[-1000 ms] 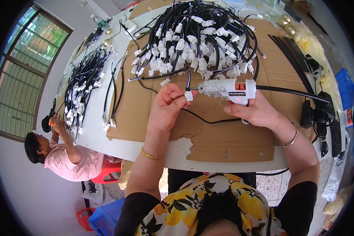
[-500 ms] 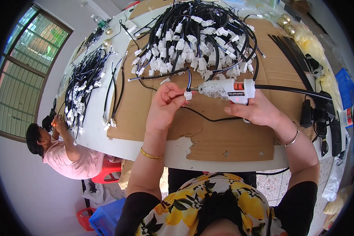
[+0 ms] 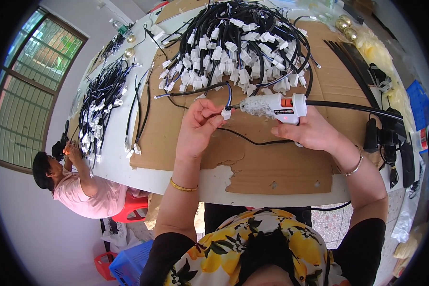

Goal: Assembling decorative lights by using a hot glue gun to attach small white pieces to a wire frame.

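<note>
Between the thumb and fingers of my left hand (image 3: 199, 125) is a small white plug connector (image 3: 226, 115). Its dark wires (image 3: 230, 93) rise from the connector and join a black cable lying across the cardboard. My right hand (image 3: 314, 131) is wrapped round the grip of a white glue gun (image 3: 274, 106), with a black glue stick (image 3: 343, 107) running out of its back end. The gun's nozzle points left and meets the wires just at the top of the connector. Clear hardened glue clings round the front of the gun.
A big heap of black cables with white connectors (image 3: 233, 52) lies beyond my hands on the cardboard sheet (image 3: 281, 178). Another cable bundle (image 3: 97, 102) is at left, near a seated person in pink (image 3: 88, 193). Black sticks (image 3: 350, 71) and a power strip (image 3: 406, 164) lie at right.
The glue gun has shifted very slightly left and tilted a little. The left hand still pinches the connector in nearly the same place.
</note>
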A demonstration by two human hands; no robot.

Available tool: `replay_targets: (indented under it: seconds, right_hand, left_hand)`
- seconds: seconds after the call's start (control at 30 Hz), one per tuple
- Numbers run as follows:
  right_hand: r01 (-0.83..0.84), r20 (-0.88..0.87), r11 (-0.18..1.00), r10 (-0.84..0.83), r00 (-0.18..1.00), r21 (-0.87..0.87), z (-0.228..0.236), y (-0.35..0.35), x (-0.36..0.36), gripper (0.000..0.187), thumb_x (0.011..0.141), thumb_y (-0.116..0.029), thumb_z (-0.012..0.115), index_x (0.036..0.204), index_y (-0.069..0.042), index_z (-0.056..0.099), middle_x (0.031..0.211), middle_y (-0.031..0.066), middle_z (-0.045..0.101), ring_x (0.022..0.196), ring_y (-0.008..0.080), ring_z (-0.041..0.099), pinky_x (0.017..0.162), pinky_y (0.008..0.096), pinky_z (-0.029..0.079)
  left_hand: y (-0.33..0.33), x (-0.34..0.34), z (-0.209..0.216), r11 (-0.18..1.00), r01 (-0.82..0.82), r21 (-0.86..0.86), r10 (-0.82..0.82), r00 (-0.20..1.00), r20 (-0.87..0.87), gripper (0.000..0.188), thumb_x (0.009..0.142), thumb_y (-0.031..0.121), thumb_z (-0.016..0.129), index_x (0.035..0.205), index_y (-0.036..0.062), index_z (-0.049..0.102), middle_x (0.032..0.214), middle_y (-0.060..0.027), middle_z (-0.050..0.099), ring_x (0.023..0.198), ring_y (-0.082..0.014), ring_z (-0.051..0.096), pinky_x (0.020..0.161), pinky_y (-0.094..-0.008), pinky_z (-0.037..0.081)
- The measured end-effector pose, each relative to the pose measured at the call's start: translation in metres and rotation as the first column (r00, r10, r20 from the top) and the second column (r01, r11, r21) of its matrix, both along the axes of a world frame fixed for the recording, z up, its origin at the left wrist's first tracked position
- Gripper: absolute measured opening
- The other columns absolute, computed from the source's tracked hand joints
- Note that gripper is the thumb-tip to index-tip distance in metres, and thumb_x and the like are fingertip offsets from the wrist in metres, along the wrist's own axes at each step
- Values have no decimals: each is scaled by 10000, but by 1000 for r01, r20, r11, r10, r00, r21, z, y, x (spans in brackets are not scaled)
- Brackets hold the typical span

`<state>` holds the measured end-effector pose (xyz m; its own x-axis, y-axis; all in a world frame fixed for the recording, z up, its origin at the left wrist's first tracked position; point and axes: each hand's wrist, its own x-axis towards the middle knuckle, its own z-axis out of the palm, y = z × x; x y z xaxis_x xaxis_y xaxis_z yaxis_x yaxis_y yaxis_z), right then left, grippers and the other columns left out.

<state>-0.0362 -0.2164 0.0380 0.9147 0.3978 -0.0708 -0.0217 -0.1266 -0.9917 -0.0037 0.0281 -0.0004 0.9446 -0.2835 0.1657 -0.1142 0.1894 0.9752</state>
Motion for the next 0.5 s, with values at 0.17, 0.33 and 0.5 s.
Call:
replay_targets:
  seconds: [0.17,0.33,0.5]
  right_hand:
    - [-8,19,1000,8,1000,3,2,0,0,135,727,-36,625,783,-54,504,647,-48,474,571,27,412,475,191,334]
    - [-7,-1,999,7,1000,-32,1,-1,0,142,725,-54,634,774,-54,501,636,-49,466,568,22,404,469,189,330]
    - [-19,-5,997,19,1000,-75,4,-1,0,129,728,-53,626,763,-50,502,623,-52,462,562,19,400,465,187,329]
  left_hand:
    - [2,1,-2,1000,-2,17,2,1000,7,157,807,-77,464,909,39,438,914,-84,602,807,-113,565,695,-232,473]
    - [0,1,-1,999,-48,24,48,999,-24,177,780,-95,488,886,39,442,872,-92,601,767,-134,575,651,-231,462]
    - [-1,-1,2,998,-55,34,56,998,-15,182,776,-101,486,889,38,450,867,-82,603,737,-118,567,645,-228,462]
